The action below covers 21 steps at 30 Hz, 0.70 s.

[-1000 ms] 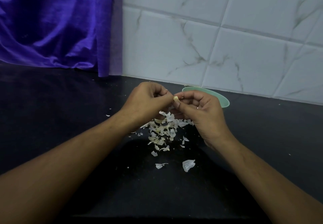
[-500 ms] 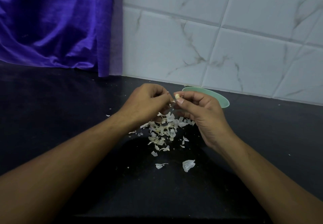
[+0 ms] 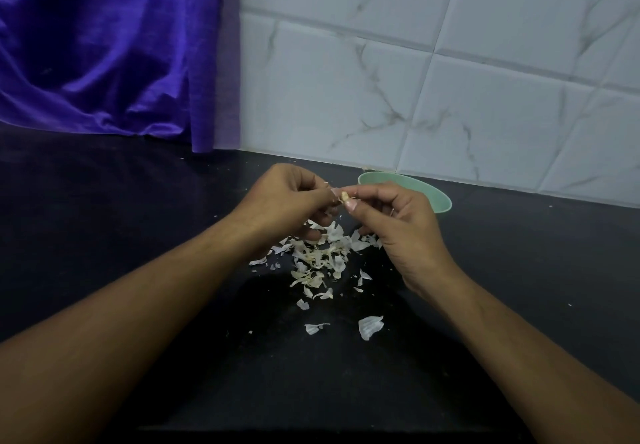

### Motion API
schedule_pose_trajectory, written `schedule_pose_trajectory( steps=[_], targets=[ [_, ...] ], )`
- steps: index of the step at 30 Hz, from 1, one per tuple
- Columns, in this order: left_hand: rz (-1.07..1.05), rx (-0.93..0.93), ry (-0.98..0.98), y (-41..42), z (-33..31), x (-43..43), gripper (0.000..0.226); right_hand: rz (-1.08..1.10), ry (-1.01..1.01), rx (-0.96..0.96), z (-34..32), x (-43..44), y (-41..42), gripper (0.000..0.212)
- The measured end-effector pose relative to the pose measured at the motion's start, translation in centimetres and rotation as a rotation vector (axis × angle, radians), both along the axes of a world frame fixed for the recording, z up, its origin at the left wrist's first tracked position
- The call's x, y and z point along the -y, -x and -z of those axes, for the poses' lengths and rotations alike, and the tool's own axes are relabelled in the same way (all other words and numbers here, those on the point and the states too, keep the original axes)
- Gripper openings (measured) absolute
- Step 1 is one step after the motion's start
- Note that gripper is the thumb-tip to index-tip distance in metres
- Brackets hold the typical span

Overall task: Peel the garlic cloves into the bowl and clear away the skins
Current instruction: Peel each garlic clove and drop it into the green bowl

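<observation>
A small pale garlic clove (image 3: 345, 196) is held above the counter between both hands. My right hand (image 3: 398, 225) pinches it with thumb and fingertips. My left hand (image 3: 287, 201) has its fingers curled and its fingertips meet the clove from the left. Below the hands a heap of white garlic skins (image 3: 320, 256) lies on the black counter, with a few loose flakes (image 3: 370, 326) nearer to me. A light green bowl (image 3: 436, 194) stands behind my right hand, mostly hidden; its contents do not show.
The black counter (image 3: 104, 235) runs to a white marble-patterned tile wall (image 3: 415, 80) at the back. A purple cloth (image 3: 104, 45) hangs at the back left down to the counter. Tiny skin specks dot the counter around the heap.
The two hands parted slightly half a second ago and have come together again on the clove. The heap of skins and the bowl have not moved.
</observation>
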<state>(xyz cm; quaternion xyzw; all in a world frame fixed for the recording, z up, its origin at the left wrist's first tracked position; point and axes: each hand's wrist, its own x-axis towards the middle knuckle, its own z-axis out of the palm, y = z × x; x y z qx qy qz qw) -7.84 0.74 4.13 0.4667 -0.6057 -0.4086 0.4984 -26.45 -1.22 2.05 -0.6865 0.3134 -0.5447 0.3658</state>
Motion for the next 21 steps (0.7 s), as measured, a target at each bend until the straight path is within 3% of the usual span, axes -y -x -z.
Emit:
schedule_pose_trajectory(
  steps=[13,21],
  targets=[
    [-0.109,0.05,0.075,0.6,0.61,-0.06,0.018,0.007,-0.03,-0.014,0.21,-0.36,-0.25,0.015],
    [-0.182,0.246,0.167,0.7,0.23,-0.51,0.017,-0.053,-0.135,0.046,0.0,-0.31,-0.41,0.016]
  ],
)
